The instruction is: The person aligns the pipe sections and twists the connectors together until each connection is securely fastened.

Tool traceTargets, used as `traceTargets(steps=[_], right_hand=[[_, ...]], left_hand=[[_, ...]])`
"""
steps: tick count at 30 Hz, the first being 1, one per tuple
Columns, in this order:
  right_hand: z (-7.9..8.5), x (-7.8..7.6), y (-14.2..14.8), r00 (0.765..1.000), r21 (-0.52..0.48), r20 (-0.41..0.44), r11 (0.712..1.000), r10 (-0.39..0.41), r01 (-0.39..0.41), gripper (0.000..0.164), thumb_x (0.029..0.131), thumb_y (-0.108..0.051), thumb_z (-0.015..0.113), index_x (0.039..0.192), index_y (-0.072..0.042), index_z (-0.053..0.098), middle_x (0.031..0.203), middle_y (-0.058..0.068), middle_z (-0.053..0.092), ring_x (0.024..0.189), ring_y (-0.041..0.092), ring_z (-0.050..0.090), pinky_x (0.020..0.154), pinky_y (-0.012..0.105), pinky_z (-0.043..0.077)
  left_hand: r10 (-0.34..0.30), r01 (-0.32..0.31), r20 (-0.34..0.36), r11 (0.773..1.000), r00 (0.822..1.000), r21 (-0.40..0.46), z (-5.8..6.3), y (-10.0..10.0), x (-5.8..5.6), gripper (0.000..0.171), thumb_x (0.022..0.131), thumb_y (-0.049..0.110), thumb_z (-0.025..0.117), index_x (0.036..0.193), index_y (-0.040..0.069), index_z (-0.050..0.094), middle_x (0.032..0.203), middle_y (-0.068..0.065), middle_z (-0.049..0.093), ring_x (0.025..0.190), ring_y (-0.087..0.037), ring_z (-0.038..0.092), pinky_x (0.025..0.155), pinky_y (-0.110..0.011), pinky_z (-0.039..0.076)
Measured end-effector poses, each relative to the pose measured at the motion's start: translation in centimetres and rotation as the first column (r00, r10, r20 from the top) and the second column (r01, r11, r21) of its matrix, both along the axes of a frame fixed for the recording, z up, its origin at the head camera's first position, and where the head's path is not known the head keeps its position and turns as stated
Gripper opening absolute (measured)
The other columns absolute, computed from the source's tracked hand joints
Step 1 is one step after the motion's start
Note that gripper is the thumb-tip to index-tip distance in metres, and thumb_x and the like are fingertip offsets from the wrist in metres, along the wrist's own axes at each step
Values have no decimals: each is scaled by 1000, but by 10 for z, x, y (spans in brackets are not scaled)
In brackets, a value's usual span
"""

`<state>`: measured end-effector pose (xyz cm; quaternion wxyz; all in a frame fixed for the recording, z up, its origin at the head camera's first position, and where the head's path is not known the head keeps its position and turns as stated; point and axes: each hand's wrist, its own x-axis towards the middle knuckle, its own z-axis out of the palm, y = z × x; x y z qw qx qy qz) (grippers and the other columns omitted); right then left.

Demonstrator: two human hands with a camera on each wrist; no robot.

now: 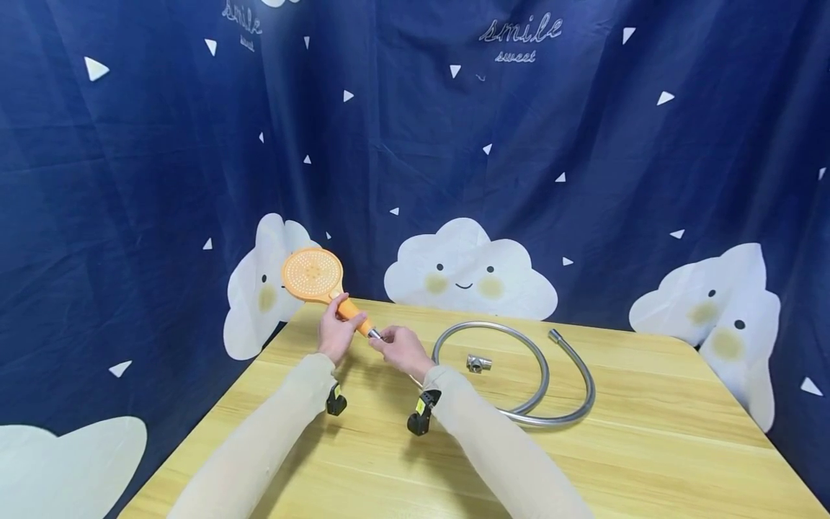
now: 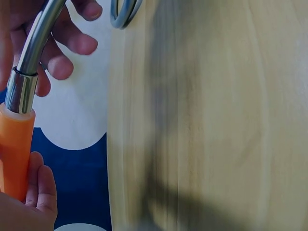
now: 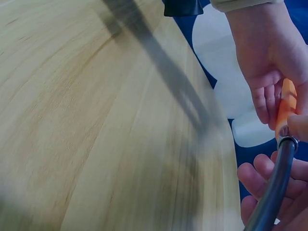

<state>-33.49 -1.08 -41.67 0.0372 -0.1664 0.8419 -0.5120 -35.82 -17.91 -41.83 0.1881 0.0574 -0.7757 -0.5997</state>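
Observation:
An orange shower head (image 1: 313, 274) with a round, perforated face is held up above the far left of the table, its face toward the head camera. My left hand (image 1: 333, 333) grips its orange handle (image 2: 15, 149). At the handle's lower end sits a shiny metal hose nut (image 2: 21, 91), with the grey shower hose (image 3: 275, 192) running out of it. My right hand (image 1: 405, 352) pinches the hose at this nut between thumb and fingers. How far the nut is screwed on cannot be seen.
The rest of the hose lies in a loop on the wooden table (image 1: 648, 432), its free metal end (image 1: 555, 336) at the right. Inside the loop lies a small chrome tee valve (image 1: 478, 363). A dark blue curtain (image 1: 415, 144) with clouds hangs behind the table.

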Motion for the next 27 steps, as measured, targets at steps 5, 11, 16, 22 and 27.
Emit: traceTargets(steps=[5,11,16,22,27], right_hand=[[-3,-2,4,1000,24,-7,1000,14,-13,26,96,-31,67,105,-7,69,93,8,71,69,13,62,58,24,46],[-4,-3,11,999,54,-19,998,30,-29,24,97,-33,65,104,-11,71,96,5,71,77,14,61,65,27,49],[-4,-1,20,998,85,-47,996,33,-29,21,98,-31,63,104,-12,71,95,1,71,82,15,62,73,30,51],[-3,2,29,998,119,-60,993,26,-19,23,100,-30,61,109,-12,71,102,2,70,92,17,63,83,35,52],[-2,3,37,996,140,-81,990,27,-15,25,99,-29,63,112,-10,71,108,7,70,100,21,63,89,40,52]], left_hand=[[-4,4,16,1000,1000,-3,-2,-1,1,66,89,10,75,149,12,47,126,-20,59,105,-24,56,80,-22,50],[-8,9,35,1000,999,-6,-6,-3,0,65,89,9,74,148,12,48,127,-19,58,105,-24,55,75,-20,48],[-17,17,58,1000,998,-3,-10,-4,-1,66,88,11,75,148,12,48,130,-20,58,106,-25,56,73,-20,48],[-20,24,106,999,994,-38,-13,-7,-2,68,88,18,75,150,11,46,135,-19,57,109,-26,56,75,-23,47],[-17,26,142,997,990,-68,-16,-10,-3,68,89,21,74,150,14,46,138,-17,56,112,-26,55,79,-24,48]])
